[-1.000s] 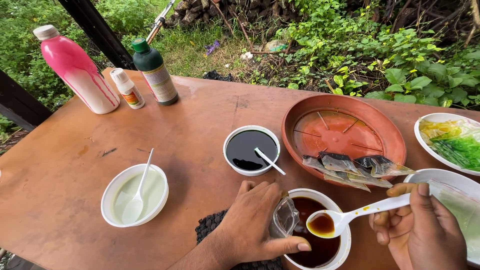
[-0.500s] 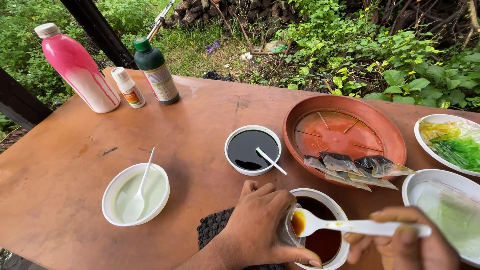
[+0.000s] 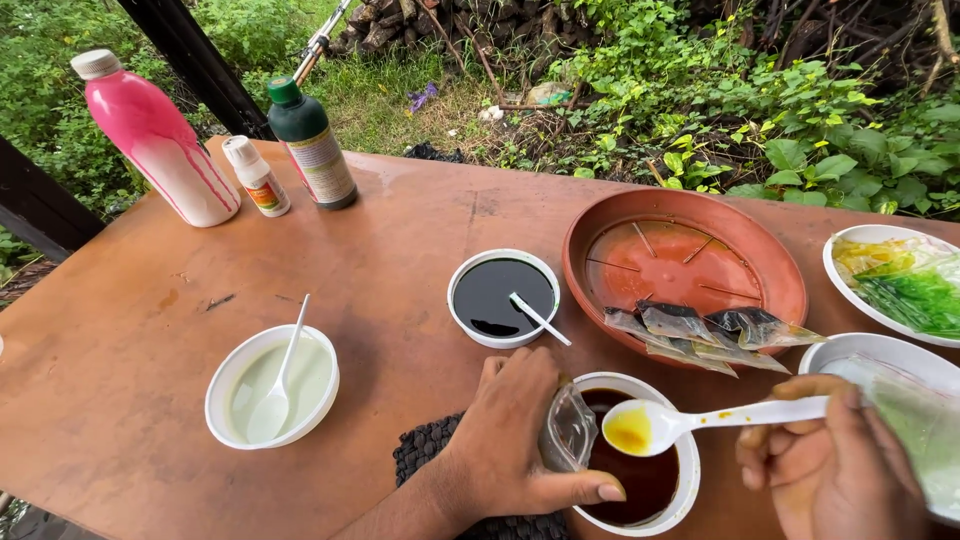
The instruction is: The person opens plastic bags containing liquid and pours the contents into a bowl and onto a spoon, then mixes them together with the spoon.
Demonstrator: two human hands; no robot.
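A small clear plastic pouch (image 3: 570, 430) is held at the near edge of the tabletop (image 3: 400, 250), over the rim of a white bowl of brown liquid (image 3: 640, 480). The grip of the left hand (image 3: 510, 440) is closed around the pouch, with the thumb laid along the bowl's near rim. A white spoon (image 3: 690, 420) carrying a little yellow-orange liquid is pinched by its handle in the closed grip of the right hand (image 3: 830, 470); its scoop is held just beside the pouch mouth, above the brown liquid. A dark woven mat (image 3: 425, 455) is seen under the left wrist.

Towards the middle of the tabletop a white bowl of black liquid (image 3: 500, 297) with a small spoon is set, and beside it a terracotta-coloured dish (image 3: 685, 270) with several filled pouches (image 3: 700, 330) at its near rim. Two white bowls with green contents (image 3: 900, 285) are placed at the right edge. Near the left edge a white bowl of pale liquid (image 3: 272, 385) with a spoon is found. At the far left corner a pink-streaked bottle (image 3: 150, 140), a small white bottle (image 3: 256, 176) and a dark green bottle (image 3: 310, 145) are stood upright.
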